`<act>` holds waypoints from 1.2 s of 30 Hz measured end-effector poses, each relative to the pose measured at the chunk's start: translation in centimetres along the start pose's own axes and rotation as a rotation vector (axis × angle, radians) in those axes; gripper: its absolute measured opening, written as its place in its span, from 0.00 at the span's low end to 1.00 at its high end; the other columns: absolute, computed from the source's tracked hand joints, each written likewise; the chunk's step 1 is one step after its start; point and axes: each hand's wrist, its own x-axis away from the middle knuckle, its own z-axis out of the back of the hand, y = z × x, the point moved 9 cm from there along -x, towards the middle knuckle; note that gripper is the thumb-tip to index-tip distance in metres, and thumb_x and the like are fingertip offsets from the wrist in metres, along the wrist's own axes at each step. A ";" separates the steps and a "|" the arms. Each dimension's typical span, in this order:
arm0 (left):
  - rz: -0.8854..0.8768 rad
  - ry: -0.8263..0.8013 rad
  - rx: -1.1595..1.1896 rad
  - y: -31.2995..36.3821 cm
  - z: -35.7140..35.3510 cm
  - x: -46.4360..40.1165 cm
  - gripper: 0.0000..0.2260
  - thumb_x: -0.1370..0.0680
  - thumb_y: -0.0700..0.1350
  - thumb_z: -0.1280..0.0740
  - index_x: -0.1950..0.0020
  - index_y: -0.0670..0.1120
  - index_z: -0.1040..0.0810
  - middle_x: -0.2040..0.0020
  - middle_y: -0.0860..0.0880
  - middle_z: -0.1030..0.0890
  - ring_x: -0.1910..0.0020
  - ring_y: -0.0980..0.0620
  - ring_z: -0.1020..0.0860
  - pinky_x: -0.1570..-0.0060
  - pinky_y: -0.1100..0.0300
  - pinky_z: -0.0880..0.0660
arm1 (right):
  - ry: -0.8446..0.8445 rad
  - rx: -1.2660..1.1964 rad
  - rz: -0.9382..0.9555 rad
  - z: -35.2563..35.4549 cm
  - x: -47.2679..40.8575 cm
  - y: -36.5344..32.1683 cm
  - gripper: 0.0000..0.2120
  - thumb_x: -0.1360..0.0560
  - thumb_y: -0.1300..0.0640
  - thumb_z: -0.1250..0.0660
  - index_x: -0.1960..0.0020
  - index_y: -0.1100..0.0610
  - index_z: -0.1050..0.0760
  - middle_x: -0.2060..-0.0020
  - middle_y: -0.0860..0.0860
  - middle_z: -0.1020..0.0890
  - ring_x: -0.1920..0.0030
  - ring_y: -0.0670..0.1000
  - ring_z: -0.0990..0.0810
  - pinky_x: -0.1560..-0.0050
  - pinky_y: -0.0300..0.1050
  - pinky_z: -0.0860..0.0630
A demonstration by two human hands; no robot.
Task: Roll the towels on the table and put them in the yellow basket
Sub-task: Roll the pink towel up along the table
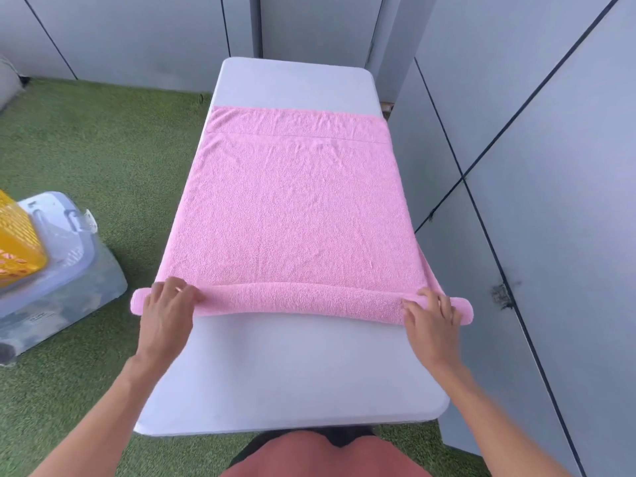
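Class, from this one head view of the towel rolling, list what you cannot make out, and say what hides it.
- yellow basket: cut off by the left edge; its inside does not show.
- clear bin under it: contents too hazy to name.
- pink towel: its roll's inner turns are wrapped out of sight.
- left hand and right hand: palms face down on the roll, so the undersides are hidden.
- table: legs hidden beneath its top.

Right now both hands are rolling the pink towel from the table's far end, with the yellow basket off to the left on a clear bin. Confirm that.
One detail is wrong. The left hand and right hand are rolling the pink towel from the near end of the table, not the far end; the far edge lies flat. The head view shows this. The yellow basket does sit left on the clear bin.
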 end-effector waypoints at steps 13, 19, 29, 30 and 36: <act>-0.077 -0.212 -0.131 0.4 -3.9 -1.6 0.17 0.33 0.26 0.32 0.47 0.38 0.23 0.53 0.40 0.20 0.51 0.38 0.24 0.46 0.44 0.27 | -0.396 -0.022 0.046 -3.1 -2.1 0.1 0.16 0.21 0.59 0.39 0.34 0.58 0.30 0.40 0.52 0.26 0.35 0.55 0.33 0.36 0.50 0.35; 0.021 -0.640 0.055 -1.2 -4.6 -1.6 0.14 0.23 0.36 0.36 0.38 0.42 0.23 0.42 0.44 0.20 0.42 0.44 0.24 0.47 0.58 0.30 | -0.730 -0.342 -0.073 -3.9 -1.1 2.6 0.13 0.24 0.58 0.34 0.40 0.55 0.25 0.45 0.49 0.23 0.41 0.51 0.25 0.47 0.43 0.29; -0.146 0.089 -0.008 2.3 -2.0 2.8 0.17 0.24 0.39 0.31 0.36 0.40 0.26 0.45 0.38 0.27 0.49 0.37 0.29 0.55 0.42 0.28 | -0.108 -0.074 0.036 -1.6 1.2 -0.5 0.24 0.29 0.55 0.27 0.35 0.58 0.27 0.37 0.55 0.29 0.34 0.59 0.34 0.33 0.55 0.36; -0.175 0.045 -0.007 2.3 -3.1 3.2 0.22 0.24 0.42 0.31 0.33 0.37 0.30 0.42 0.36 0.28 0.45 0.35 0.30 0.48 0.40 0.28 | -0.151 -0.091 0.051 -2.4 1.3 -0.5 0.28 0.30 0.56 0.26 0.33 0.59 0.30 0.36 0.55 0.31 0.33 0.60 0.37 0.31 0.55 0.38; -0.069 -0.144 0.052 1.8 -3.8 -0.2 0.20 0.30 0.27 0.32 0.40 0.39 0.27 0.46 0.40 0.25 0.48 0.38 0.29 0.52 0.41 0.26 | -0.279 -0.118 0.040 -4.1 -2.2 0.1 0.21 0.28 0.67 0.32 0.36 0.63 0.28 0.43 0.56 0.24 0.39 0.61 0.29 0.35 0.49 0.37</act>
